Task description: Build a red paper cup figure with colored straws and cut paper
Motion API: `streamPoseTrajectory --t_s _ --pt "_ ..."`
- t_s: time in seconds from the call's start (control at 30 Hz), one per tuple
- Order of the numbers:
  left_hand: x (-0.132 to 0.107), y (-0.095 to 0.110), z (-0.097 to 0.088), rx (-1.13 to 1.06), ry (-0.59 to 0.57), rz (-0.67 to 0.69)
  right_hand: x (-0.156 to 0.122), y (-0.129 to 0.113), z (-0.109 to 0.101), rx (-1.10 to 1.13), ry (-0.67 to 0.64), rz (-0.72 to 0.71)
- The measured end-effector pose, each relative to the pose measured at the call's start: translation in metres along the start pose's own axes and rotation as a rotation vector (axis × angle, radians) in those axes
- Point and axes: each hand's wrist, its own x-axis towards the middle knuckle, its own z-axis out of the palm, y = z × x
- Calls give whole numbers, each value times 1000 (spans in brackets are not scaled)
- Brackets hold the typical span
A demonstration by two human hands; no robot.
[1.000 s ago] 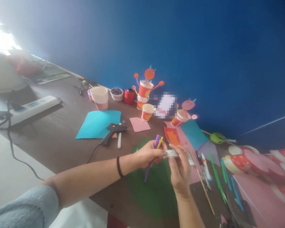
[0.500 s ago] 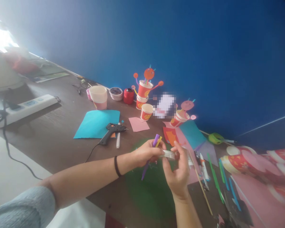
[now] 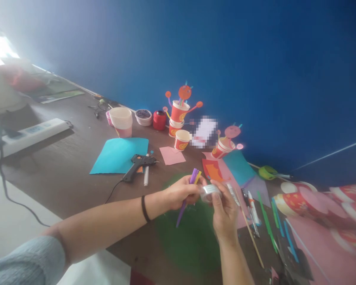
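Note:
My left hand [image 3: 181,192] is closed around a purple strip [image 3: 180,213] and a yellow strip [image 3: 198,176], which stick out above the fingers; the purple one also hangs below. Between the two hands is a roll of clear tape [image 3: 209,191]. My right hand [image 3: 226,206] grips this roll from the right, thumb in front and fingers behind. The left fingertips meet the roll's left side. Under both hands lies a round green mat [image 3: 190,241].
A black glue gun [image 3: 139,164] rests by a blue sheet [image 3: 118,152]. Paper cups [image 3: 182,140], some with paper figures, stand near the blue wall. Pens [image 3: 254,209], a wooden stick [image 3: 253,241] and green strips [image 3: 267,221] lie right. A power strip [image 3: 32,136] is at left.
My right fingers have closed onto the tape roll, where before they were more spread. The roll has turned to show more of its face. My left hand keeps hold of the strips.

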Motion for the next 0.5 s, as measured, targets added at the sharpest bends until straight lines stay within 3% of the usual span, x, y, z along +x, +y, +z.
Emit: streamPoseTrajectory --t_s 0.27,0.5 --pt "1 1 -3 24 77 -43 2 -8 2 -61 -162 -86" --pt "1 1 -1 84 135 -64 2 -11 5 -171 -151 -111"
